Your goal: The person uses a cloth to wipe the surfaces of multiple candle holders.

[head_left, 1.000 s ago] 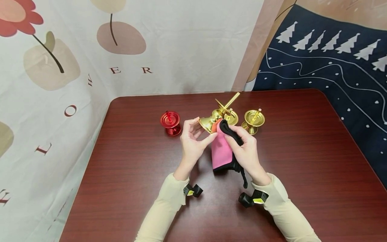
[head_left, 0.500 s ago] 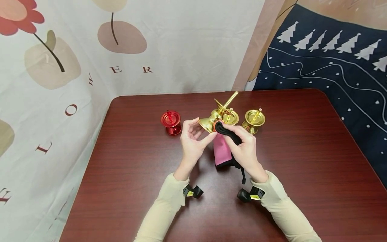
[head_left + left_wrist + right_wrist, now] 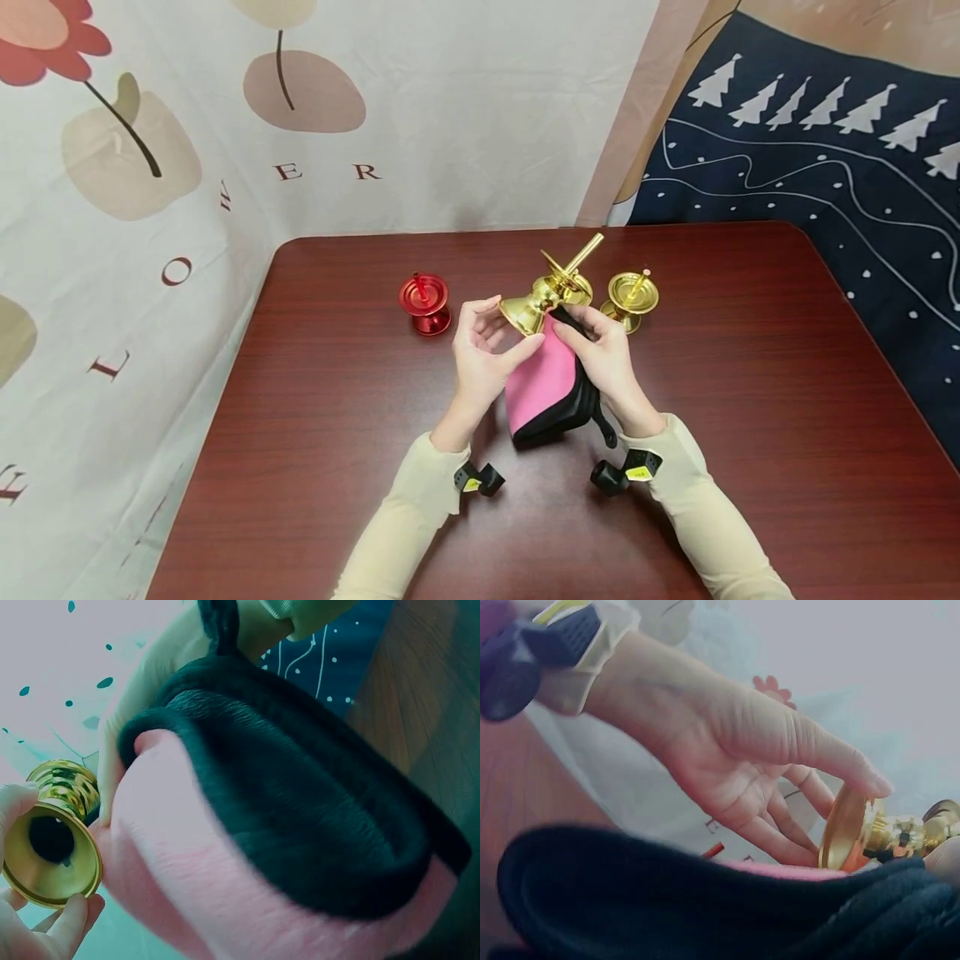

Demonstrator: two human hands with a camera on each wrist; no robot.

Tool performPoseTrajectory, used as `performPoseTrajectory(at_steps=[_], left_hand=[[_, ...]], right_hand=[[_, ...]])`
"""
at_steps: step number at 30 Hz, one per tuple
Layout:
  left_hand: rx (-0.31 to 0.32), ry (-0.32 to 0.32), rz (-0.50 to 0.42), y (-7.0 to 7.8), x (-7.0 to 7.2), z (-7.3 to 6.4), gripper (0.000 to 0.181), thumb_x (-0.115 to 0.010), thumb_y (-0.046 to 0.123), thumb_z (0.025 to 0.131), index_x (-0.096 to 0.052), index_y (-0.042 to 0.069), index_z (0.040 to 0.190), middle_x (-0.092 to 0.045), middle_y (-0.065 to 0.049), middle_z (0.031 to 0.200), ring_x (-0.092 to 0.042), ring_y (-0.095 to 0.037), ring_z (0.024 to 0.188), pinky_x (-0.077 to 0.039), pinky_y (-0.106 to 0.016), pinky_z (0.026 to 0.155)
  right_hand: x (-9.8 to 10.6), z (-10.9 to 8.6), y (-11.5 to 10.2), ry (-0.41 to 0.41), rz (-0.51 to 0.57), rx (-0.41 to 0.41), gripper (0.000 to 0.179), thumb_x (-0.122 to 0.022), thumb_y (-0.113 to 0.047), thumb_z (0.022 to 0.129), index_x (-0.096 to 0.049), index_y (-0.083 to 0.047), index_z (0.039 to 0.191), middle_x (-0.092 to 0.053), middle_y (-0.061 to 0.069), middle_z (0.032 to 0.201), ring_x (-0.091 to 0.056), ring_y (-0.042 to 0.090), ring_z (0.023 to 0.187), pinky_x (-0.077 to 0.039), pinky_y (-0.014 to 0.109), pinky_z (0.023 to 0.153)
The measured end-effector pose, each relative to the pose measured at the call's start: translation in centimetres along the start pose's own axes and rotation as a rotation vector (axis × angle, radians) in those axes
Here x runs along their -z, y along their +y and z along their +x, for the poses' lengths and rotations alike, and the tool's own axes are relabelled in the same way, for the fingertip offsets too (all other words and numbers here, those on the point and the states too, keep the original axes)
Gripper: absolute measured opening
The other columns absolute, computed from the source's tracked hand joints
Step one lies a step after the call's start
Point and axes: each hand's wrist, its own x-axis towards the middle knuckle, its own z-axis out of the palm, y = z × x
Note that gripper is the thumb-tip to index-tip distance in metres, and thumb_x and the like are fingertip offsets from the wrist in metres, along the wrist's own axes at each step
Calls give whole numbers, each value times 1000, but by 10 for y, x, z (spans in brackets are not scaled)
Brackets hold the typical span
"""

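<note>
My left hand (image 3: 483, 354) holds a shiny gold candle holder (image 3: 543, 296) by the rim of its flared base, thumb on one side and fingers on the other. The holder is tilted off the table, its spike pointing up and right; its hollow underside faces the left wrist view. My right hand (image 3: 609, 354) grips a folded pink and black cloth (image 3: 546, 379) and presses it to the holder's stem. Pink fabric hangs below the hands, with a black loop at its edge. The right fingertips are partly hidden behind the cloth.
On the dark wooden table (image 3: 337, 433), a red candle holder (image 3: 424, 302) stands to the left. One gold candle holder (image 3: 632, 296) stands at right; another gold holder (image 3: 581, 290) is partly hidden behind the held one. Printed fabric hangs behind the table.
The cloth has shifted along the holder's stem and turned, so more of its pink side shows now. The gold holder has moved slightly right in my left hand.
</note>
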Motion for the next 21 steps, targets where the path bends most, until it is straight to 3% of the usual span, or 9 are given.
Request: performPoseTrajectory(at_steps=[5,12,17,21], left_hand=[[-19,-3,50,0,0,0,60,-76,-16,62,-43,-12,112,-59,-21,106,-60,-17,98,-50,-33,86],[-97,36,132,-1,4,5,59,-78,-15,61,-45,-10,110,-60,-24,104,-61,-24,96,-51,-35,84],[-160,35,249,-4,9,7,59,-83,-5,61,-50,-7,110,-61,-20,105,-62,-26,99,-49,-34,87],[-293,3,384,-8,12,6,60,-86,2,60,-55,-5,110,-60,-21,108,-62,-27,101,-49,-34,88]], right_hand=[[-3,-1,-3,-23,51,-24,25,-65,4,83,-62,14,105,-67,2,90,-59,3,80,-47,17,71],[0,-11,-11,-45,-20,86,24,-67,6,80,-65,11,103,-66,21,97,-61,3,82,-49,17,72],[1,-18,-25,31,-166,326,25,-69,8,77,-66,8,102,-67,22,96,-61,5,83,-47,13,73],[-3,-20,-30,170,-317,539,23,-70,6,78,-67,5,101,-69,17,95,-64,17,85,-46,13,76]])
